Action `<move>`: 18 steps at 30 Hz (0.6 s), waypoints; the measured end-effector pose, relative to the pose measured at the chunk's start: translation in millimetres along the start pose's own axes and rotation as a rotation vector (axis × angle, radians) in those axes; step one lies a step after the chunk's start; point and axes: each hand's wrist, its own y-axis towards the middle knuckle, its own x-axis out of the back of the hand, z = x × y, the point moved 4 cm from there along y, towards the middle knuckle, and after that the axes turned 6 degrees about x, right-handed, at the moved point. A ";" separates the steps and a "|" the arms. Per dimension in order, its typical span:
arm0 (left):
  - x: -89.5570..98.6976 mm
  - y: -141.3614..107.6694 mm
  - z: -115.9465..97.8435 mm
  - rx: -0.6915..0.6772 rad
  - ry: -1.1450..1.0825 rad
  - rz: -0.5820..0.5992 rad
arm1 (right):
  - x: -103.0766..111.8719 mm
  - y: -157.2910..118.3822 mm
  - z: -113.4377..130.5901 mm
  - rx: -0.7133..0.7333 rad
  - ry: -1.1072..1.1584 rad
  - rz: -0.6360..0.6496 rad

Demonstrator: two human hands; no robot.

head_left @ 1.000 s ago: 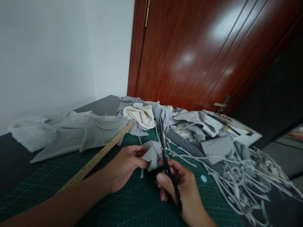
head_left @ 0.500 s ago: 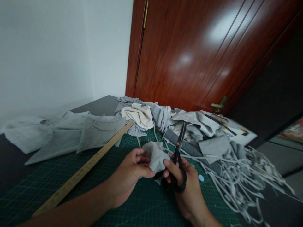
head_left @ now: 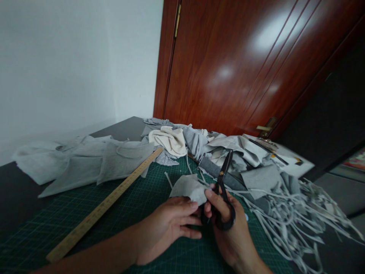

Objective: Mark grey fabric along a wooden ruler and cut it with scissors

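Note:
A small piece of light grey fabric [head_left: 188, 187] is raised above the green cutting mat. My right hand [head_left: 232, 224] has black-handled scissors [head_left: 222, 179] hooked in it, with the blades pointing up and away and looking closed. The thumb and fingertips of that hand also pinch the fabric's right corner. My left hand [head_left: 171, 224] lies along the near edge of the fabric, its fingers stretched out and apart. Its upper digit touches or overlaps the cloth; the exact contact is partly hidden.
A yellowish ruler [head_left: 108, 203] lies slantwise on the cutting mat [head_left: 134, 224]. Grey cloth pieces [head_left: 85, 161] spread at left, with a cream cloth [head_left: 168, 140] at the back. Grey strips [head_left: 288, 224] tangle at right. A reddish-brown door [head_left: 216, 68] stands behind.
My left hand has turned, its fingers going from gripping the fabric to stretched out below it. The fabric now lies flatter, its right corner still in my right hand.

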 end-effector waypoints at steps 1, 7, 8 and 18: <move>-0.1 0.1 -3.5 -0.063 0.016 -0.006 | 0.1 0.1 0.0 0.007 -0.010 -0.001; 0.2 -4.3 -31.2 -0.290 0.070 -0.061 | 2.7 0.9 -0.7 0.076 -0.177 -0.009; 1.0 -5.4 -34.3 -0.305 0.078 -0.078 | 3.1 0.9 -1.4 0.081 -0.202 -0.006; -1.2 -6.9 -39.5 -0.343 0.158 -0.108 | 7.3 4.1 -7.2 0.145 -0.406 0.095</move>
